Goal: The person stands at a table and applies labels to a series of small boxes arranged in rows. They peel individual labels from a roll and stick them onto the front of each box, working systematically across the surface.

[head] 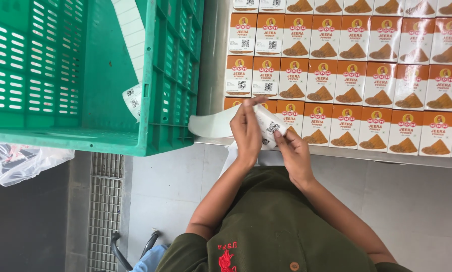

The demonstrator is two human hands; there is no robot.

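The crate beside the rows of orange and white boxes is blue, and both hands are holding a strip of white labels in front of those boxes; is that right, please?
Not quite: the crate is green, not blue, as the head view shows. The rest holds: it stands beside the rows of orange and white boxes, and the left hand and right hand both hold a strip of white labels in front of them.

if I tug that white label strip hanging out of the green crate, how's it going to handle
The label strip is probably floppy and light: it drapes over the green crate wall and curls toward the hands, left and right. Its backing looks glossy, so likely slippery. Thin paper; a hard tug could tear it.
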